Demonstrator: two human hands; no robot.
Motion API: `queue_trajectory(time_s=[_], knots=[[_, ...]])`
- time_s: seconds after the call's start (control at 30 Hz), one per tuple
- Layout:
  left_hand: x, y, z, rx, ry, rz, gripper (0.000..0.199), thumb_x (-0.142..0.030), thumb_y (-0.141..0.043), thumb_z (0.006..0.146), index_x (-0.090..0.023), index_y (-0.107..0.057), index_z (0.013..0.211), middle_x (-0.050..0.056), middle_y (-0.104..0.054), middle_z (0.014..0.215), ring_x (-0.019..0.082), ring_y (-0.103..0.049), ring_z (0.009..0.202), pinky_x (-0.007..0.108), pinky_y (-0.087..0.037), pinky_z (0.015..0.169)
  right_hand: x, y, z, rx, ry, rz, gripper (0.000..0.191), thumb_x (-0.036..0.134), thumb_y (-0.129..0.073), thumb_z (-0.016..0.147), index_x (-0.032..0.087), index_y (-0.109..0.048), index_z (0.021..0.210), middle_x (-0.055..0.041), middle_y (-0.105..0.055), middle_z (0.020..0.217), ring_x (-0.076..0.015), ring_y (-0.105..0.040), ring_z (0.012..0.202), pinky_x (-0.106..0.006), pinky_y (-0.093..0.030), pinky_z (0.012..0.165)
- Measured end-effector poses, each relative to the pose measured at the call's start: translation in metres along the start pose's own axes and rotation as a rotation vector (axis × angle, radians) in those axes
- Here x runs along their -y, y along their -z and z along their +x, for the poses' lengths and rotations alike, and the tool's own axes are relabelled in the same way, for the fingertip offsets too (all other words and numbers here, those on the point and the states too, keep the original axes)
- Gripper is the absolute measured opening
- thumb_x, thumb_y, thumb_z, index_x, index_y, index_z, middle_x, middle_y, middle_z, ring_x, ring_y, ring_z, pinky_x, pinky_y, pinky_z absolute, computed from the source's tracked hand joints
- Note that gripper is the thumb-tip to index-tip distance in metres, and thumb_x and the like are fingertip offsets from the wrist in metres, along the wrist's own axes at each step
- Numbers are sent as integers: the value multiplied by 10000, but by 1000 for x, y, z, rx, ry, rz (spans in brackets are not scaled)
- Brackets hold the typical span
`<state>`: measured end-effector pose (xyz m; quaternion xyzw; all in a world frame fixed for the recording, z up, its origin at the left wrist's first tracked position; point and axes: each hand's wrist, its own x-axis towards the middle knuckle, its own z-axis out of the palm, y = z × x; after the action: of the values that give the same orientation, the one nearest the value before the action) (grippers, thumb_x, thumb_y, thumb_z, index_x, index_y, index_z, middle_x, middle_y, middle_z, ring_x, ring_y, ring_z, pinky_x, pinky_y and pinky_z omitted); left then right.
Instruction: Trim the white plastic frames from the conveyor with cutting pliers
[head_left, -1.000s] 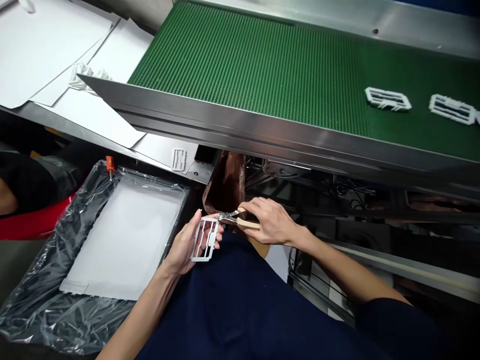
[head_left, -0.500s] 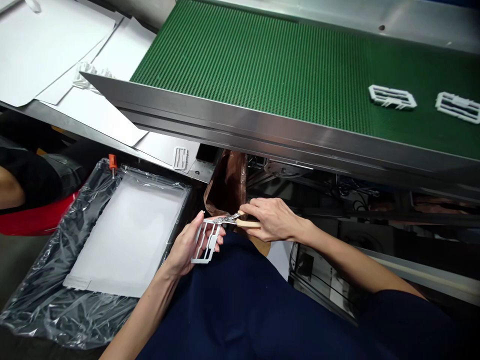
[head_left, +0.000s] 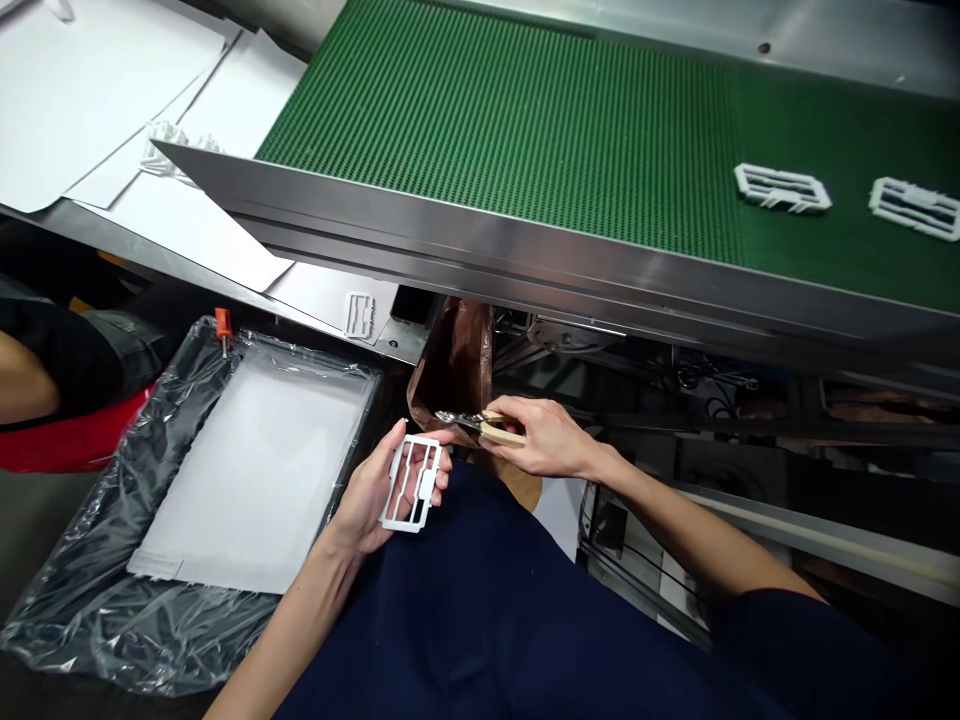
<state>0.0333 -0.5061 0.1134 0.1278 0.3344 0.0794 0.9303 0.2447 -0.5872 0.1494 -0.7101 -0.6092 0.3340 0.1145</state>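
Seemingly mid-trim: your left hand (head_left: 371,500) holds white frame (head_left: 427,484) above navy clothing (head_left: 465,590); your right hand (head_left: 551,438) grips cutters (head_left: 491,431), tips just off frame's upper edge. Next snip would call for steady frame, tips set against edge.

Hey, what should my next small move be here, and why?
I'd probably turn the white frame slightly in the left hand to check its edge. The right hand holds the pliers with their tips off the frame, so there seems to be room, and any stubs on the edge are too small to tell from this view.
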Motion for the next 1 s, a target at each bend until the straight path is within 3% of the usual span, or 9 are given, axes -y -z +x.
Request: queue_trajectory(time_s=[0.13,0.23,0.4,0.6,0.73,0.9,1.0], knots=[[0,0,1,3,-7,7,450,-358,-330,955,-49,-620,1103,131,-635,807,196,-611,668,295,-532,562,2,5,-1,-36,51,-69,258,389,-551,799,184,-572,953,-28,-612,859,-119,-521,701,-219,-326,607],[-1,1,0,9,7,-7,452,-359,-328,955,-48,-621,1102,133,-637,817,193,-614,671,293,-535,568,2,4,-1,-37,23,-36,266,418,-561,792,185,-565,920,-15,-603,813,-114,-512,671,-218,-324,588],[0,0,1,17,45,-11,446,-374,-345,950,-53,-629,1071,128,-641,810,184,-618,657,281,-536,572,11,-6,9,-88,-76,202,269,443,-547,806,197,-522,911,27,-582,738,-100,-514,634,-209,-351,586],[4,-7,7,11,103,71,485,-380,-325,949,-43,-655,835,161,-650,745,204,-626,602,303,-543,538,37,-28,42,-104,98,489,220,318,-535,801,196,-510,982,18,-592,838,-104,-551,719,-203,-403,659],[2,-6,10,62,120,12,459,-377,-346,946,-38,-654,925,147,-653,766,197,-626,610,290,-535,536,31,-27,46,-214,54,413,176,240,-505,783,200,-512,955,37,-567,768,-94,-527,669,-190,-382,620],[-3,-3,15,98,124,-116,444,-348,-326,956,-37,-612,1095,123,-648,802,187,-625,669,278,-529,561,9,-11,30,-331,-9,222,188,258,-518,779,189,-531,954,1,-587,848,-116,-529,732,-215,-388,683],[-7,-3,19,117,119,-127,436,-338,-342,953,-26,-597,1122,121,-646,812,188,-627,697,276,-532,570,3,-6,21,-350,-96,206,177,282,-507,798,192,-542,947,3,-587,793,-117,-521,682,-218,-383,649]])
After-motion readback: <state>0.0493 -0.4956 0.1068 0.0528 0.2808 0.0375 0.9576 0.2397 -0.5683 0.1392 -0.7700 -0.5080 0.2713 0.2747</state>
